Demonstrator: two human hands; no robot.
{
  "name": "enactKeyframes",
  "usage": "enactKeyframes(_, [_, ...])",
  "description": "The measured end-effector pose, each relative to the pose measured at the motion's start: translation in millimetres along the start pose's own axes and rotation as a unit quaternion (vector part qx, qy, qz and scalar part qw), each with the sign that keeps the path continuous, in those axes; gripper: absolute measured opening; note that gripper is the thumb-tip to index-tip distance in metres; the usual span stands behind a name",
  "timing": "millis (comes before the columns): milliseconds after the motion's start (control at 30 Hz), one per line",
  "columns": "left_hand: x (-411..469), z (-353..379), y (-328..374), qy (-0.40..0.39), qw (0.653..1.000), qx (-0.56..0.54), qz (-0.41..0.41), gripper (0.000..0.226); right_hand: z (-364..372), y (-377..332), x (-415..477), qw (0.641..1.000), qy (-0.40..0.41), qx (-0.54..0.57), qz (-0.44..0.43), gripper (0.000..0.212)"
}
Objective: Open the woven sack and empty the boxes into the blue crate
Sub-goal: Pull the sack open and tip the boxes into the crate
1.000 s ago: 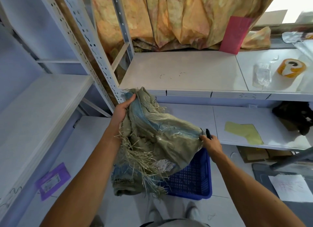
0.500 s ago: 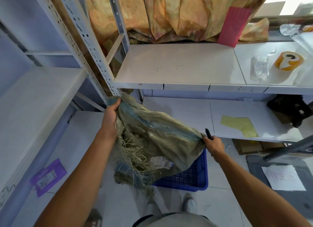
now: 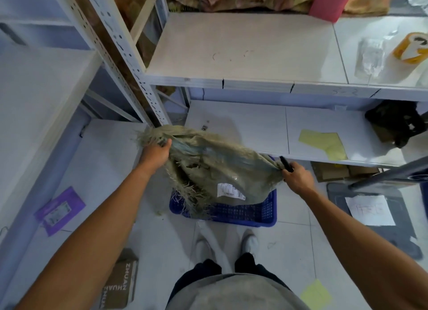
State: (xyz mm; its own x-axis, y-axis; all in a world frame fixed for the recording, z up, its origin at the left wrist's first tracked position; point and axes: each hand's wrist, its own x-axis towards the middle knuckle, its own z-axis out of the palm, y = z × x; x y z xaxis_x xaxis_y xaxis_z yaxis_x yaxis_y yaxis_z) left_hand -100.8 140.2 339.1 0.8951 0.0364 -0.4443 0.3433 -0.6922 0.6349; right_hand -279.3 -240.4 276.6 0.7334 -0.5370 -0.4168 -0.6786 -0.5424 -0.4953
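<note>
Sack [image 3: 215,168] hangs over the blue crate [image 3: 254,213], so boxes would fall inside; left hand [image 3: 154,152] grips its frayed end, right hand [image 3: 297,179] grips the other corner with a black pen [image 3: 286,164].

Blue crate [image 3: 252,213] interior behind woven sack [image 3: 222,168]; boxes unseen.

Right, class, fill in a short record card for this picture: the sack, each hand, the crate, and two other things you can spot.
sack: woven sack, frayed, held up above the crate, white label on its side
left hand: left hand grips the frayed end
right hand: right hand grips the opposite end, with a black marker in the same hand
crate: blue crate on the floor, partly hidden by the sack
boxes: none visible
shelf: yellow paper on the lower shelf
floor: purple packet at left
</note>
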Motion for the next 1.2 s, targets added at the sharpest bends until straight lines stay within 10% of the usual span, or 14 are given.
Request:
enactKeyframes(367, [45, 54, -34, -0.013, 0.995, 0.007, -0.101, 0.053, -8, -29, -8, 0.982, 0.114, 0.152, 0.007, 0.024])
enactKeyframes(1200, [46, 88, -41, -0.109, 0.987, -0.034, -0.115, 0.035, 19, -38, -20, 0.989, 0.101, 0.106, -0.037, 0.018])
